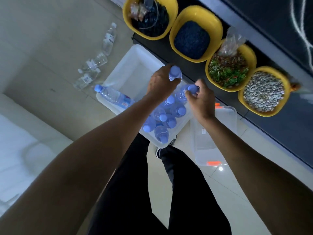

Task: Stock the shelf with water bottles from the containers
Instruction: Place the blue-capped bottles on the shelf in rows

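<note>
The person stands over a white container (133, 68) on the floor. The left hand (160, 86) has its fingers curled round the neck of one water bottle (175, 74), and the right hand (200, 100) grips a second water bottle (182, 94) just under its blue cap. Both bottles are above the container, close to each other. More blue-capped bottles (169, 119) stand together in the near end of the container, and one lying bottle (112, 95) rests across its left rim. Three clear bottles (109, 39) lie on the floor beside it. Four yellow bowls (196, 36) sit in a row on a dark shelf (191, 70).
</note>
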The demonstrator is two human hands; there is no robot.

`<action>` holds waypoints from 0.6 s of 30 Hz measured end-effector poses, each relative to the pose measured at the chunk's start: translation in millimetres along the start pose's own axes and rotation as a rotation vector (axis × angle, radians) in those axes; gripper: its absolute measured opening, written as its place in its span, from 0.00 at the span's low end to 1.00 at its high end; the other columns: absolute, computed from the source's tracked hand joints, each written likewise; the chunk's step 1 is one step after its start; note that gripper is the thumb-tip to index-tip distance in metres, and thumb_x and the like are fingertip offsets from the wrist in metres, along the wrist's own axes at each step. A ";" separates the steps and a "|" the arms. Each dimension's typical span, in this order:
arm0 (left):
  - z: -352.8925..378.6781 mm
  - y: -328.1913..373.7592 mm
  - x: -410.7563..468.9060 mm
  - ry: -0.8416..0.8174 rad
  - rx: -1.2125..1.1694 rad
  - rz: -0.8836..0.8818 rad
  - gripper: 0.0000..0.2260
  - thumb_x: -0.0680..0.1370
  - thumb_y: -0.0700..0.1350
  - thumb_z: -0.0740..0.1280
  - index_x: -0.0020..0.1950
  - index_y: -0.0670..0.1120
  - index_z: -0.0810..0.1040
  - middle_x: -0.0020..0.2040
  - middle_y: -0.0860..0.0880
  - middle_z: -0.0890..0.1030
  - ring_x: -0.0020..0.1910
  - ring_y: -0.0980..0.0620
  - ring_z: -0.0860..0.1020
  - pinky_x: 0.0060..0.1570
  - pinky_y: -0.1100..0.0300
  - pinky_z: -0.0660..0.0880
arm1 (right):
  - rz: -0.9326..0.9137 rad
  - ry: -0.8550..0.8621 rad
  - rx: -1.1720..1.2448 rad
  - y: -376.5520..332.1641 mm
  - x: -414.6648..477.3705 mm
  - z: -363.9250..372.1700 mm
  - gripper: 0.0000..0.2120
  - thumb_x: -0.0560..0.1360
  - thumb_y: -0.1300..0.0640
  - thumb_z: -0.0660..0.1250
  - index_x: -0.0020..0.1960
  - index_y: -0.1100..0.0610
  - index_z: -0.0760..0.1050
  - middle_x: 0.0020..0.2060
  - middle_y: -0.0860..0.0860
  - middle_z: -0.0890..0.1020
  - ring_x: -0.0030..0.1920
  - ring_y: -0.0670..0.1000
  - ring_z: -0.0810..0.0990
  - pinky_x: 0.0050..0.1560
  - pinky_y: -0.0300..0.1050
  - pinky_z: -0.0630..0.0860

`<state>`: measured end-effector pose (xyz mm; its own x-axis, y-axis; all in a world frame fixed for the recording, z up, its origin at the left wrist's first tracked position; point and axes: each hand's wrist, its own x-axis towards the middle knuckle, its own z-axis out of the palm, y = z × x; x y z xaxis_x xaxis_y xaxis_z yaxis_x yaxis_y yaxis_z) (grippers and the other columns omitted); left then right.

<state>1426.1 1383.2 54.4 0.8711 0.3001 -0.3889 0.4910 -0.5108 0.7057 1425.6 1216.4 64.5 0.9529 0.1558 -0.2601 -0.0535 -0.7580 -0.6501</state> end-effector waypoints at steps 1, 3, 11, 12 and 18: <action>-15.0 11.3 -5.7 0.014 -0.006 0.011 0.11 0.74 0.51 0.70 0.56 0.53 0.78 0.55 0.52 0.82 0.54 0.47 0.79 0.45 0.60 0.66 | -0.040 0.009 0.029 -16.5 -1.2 -11.9 0.10 0.75 0.55 0.71 0.47 0.56 0.70 0.36 0.54 0.78 0.37 0.56 0.77 0.41 0.58 0.77; -48.5 35.9 -16.4 0.039 -0.028 0.038 0.08 0.73 0.51 0.70 0.51 0.54 0.78 0.51 0.52 0.82 0.52 0.46 0.79 0.44 0.59 0.68 | -0.111 0.053 0.054 -51.1 -2.1 -39.7 0.11 0.75 0.55 0.71 0.45 0.54 0.69 0.34 0.49 0.75 0.34 0.51 0.73 0.38 0.54 0.75; -203.7 152.3 -41.2 0.181 -0.099 0.215 0.13 0.72 0.56 0.73 0.53 0.52 0.80 0.44 0.54 0.80 0.49 0.45 0.81 0.49 0.52 0.78 | -0.286 0.195 0.093 -202.1 -1.9 -167.1 0.10 0.72 0.53 0.71 0.45 0.56 0.72 0.28 0.48 0.73 0.30 0.43 0.72 0.34 0.41 0.69; -220.8 169.3 -43.6 0.195 -0.111 0.249 0.14 0.71 0.58 0.72 0.52 0.52 0.80 0.44 0.53 0.81 0.49 0.45 0.81 0.49 0.50 0.79 | -0.295 0.187 0.092 -220.5 -2.7 -184.7 0.10 0.72 0.53 0.71 0.45 0.56 0.72 0.30 0.50 0.74 0.31 0.45 0.72 0.36 0.46 0.72; -328.4 282.4 -43.3 0.329 -0.134 0.392 0.19 0.67 0.66 0.68 0.51 0.57 0.80 0.41 0.56 0.81 0.45 0.51 0.80 0.41 0.60 0.72 | -0.428 0.283 0.110 -332.7 -1.8 -298.9 0.08 0.72 0.55 0.73 0.44 0.57 0.76 0.30 0.50 0.77 0.30 0.44 0.71 0.35 0.44 0.70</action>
<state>1522.7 1490.5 465.0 0.9284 0.3549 0.1103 0.1047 -0.5346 0.8386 1530.9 1278.9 494.6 0.9390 0.2479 0.2383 0.3414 -0.5907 -0.7311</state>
